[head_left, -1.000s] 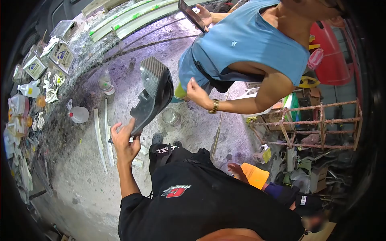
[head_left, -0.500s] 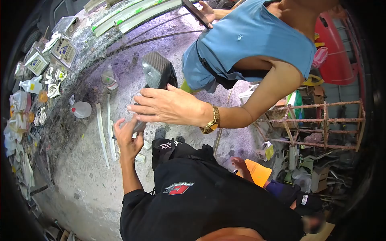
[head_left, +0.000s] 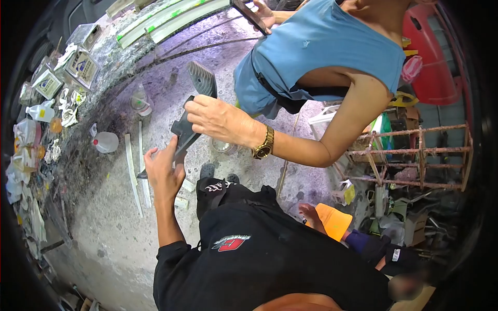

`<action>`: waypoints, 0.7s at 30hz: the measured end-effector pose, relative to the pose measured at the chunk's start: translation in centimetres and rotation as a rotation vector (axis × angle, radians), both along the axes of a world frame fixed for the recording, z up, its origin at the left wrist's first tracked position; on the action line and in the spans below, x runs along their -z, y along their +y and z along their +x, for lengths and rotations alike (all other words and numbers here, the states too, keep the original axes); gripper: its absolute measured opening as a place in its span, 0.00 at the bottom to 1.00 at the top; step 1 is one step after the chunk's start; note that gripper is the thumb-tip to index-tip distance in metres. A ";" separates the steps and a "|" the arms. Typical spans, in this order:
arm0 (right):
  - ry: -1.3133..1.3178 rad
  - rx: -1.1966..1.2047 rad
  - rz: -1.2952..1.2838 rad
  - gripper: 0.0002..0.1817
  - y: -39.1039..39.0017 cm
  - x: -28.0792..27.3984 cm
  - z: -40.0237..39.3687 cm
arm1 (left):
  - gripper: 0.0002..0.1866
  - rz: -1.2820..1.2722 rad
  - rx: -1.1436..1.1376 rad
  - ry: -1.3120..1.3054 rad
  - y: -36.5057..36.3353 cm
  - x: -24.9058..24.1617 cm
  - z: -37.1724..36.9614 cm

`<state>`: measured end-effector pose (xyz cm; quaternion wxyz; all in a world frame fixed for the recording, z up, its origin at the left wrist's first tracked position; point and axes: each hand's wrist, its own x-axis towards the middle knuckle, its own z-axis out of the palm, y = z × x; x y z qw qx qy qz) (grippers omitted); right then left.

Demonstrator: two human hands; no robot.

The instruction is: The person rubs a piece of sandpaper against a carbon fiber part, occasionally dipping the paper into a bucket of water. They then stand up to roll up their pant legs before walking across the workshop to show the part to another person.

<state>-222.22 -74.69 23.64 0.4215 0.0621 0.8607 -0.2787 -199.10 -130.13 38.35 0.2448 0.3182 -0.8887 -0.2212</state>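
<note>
My left hand is closed around the lower end of a long, bent black carbon-fibre part. The part slants up and away from me, and its far end shows a ribbed, woven-looking face. A co-worker's hand, with a gold watch at the wrist, grips the same part around its middle and hides some of it. My right hand does not show; my black shirt fills the lower middle.
The co-worker in blue stands close ahead, holding a phone. Pale strips and a jug lie on the concrete. Tins line the left; a rusty frame stands right. Another person in a black cap is lower right.
The co-worker's hand has gone from lying flat over the part to gripping it. The part has turned, so its far end shows a different, narrower face. My left hand stays nearly in place.
</note>
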 end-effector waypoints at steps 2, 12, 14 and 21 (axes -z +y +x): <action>-0.022 -0.001 0.042 0.21 0.5 0.6 0.1 | 0.32 -0.038 -0.004 -0.064 -0.4 -0.8 -0.8; -0.048 0.151 -0.062 0.16 2.2 3.7 1.8 | 0.31 -0.103 -0.001 -0.209 -2.4 -3.5 -5.2; -0.034 0.153 -0.040 0.16 1.3 2.6 2.4 | 0.31 -0.089 -0.004 -0.213 -2.5 -4.0 -5.7; -0.041 0.116 0.007 0.20 0.7 2.7 3.1 | 0.32 -0.157 -0.072 -0.200 -2.4 -5.0 -6.6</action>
